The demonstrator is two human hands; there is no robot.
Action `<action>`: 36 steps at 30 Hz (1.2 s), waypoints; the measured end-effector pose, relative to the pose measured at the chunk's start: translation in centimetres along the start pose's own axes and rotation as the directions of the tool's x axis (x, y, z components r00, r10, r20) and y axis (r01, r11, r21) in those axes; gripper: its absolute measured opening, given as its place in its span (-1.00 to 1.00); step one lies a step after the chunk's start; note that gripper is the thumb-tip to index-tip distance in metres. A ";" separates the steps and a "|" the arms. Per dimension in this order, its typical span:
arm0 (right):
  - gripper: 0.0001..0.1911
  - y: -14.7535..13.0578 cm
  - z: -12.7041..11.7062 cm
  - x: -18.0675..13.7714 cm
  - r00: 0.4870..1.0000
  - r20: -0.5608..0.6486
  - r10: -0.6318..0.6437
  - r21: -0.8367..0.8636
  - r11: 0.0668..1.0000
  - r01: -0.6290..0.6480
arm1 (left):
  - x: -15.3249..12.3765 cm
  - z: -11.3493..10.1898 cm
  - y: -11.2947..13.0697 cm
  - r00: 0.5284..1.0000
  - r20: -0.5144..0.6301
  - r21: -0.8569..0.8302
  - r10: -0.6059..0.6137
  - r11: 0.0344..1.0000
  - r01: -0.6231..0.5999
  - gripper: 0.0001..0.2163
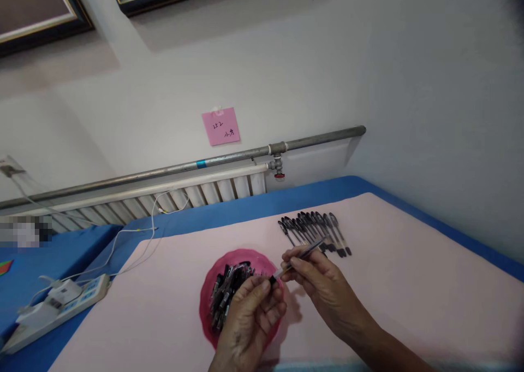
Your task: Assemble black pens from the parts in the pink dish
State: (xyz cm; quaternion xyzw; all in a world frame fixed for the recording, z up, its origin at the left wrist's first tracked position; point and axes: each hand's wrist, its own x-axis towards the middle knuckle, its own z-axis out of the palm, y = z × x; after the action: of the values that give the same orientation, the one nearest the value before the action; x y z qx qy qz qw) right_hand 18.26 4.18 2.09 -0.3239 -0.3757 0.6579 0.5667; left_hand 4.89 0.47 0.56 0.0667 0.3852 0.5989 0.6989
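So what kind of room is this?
Probably a plain workroom, not a home kitchen: a table with a pink cover, a radiator under a pipe on the wall, and a row of pens laid out.

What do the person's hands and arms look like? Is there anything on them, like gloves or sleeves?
Both hands are bare: no gloves, rings or watch show on the left hand or the right hand. The right forearm is bare too, with no sleeve in view.
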 end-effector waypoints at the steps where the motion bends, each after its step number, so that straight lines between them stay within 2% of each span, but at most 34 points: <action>1: -0.78 0.1 -0.1 0.0 1.000 0.006 -0.007 -0.013 1.000 0.007 | 0.0 0.0 0.0 1.000 0.000 0.007 -0.005 1.000 0.005 -0.83; 9: -0.87 0.0 -1.0 -0.2 0.989 0.120 -0.084 -0.174 0.979 0.104 | 0.5 -0.1 0.0 0.999 -0.001 0.017 -0.042 0.999 0.042 -0.80; 11: -0.88 -0.1 -1.1 -0.1 0.989 0.133 -0.068 -0.174 0.980 0.091 | 0.6 -0.2 -0.1 0.999 0.012 0.018 -0.045 0.999 0.045 -0.79; 16: -0.85 0.3 -1.1 0.3 0.997 0.068 0.046 -0.072 0.997 -0.041 | 0.7 -0.5 0.0 0.997 0.051 0.051 -0.059 0.997 0.056 -0.74; 20: -0.80 0.4 -1.0 0.2 0.998 0.066 0.001 -0.199 0.980 0.012 | 0.7 -0.9 0.1 0.998 0.051 0.092 -0.046 0.995 0.041 -0.74; 23: -0.78 0.5 -0.9 0.0 0.997 0.072 -0.008 -0.260 0.965 0.026 | 0.6 -1.1 0.0 0.998 0.061 0.129 0.006 0.992 -0.014 -0.75; 28: -0.75 1.6 -0.9 0.1 0.995 0.014 0.097 -0.199 0.976 -0.093 | 1.0 -1.4 0.0 0.974 0.132 0.261 0.186 0.941 -0.215 -0.79; 31: -0.70 2.1 -0.7 0.2 0.993 -0.050 0.105 -0.160 0.981 -0.112 | 0.9 -1.1 0.1 0.958 0.105 0.272 0.265 0.919 -0.284 -0.69; 33: -0.69 2.1 -0.4 0.1 0.994 -0.072 0.087 -0.120 0.988 -0.095 | 0.6 -0.7 0.1 0.974 0.084 0.242 0.210 0.944 -0.224 -0.68; 36: -0.68 1.8 0.0 -0.2 0.996 -0.074 0.055 -0.108 0.992 -0.063 | 0.1 -0.2 -0.1 0.999 0.040 0.321 0.004 0.947 -0.017 -0.62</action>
State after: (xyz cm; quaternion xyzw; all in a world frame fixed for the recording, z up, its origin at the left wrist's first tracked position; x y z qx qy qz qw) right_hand 17.40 3.85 0.52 -0.3886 -0.3813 0.6408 0.5413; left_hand 4.87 0.44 0.35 0.1935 0.4635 0.5302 0.6830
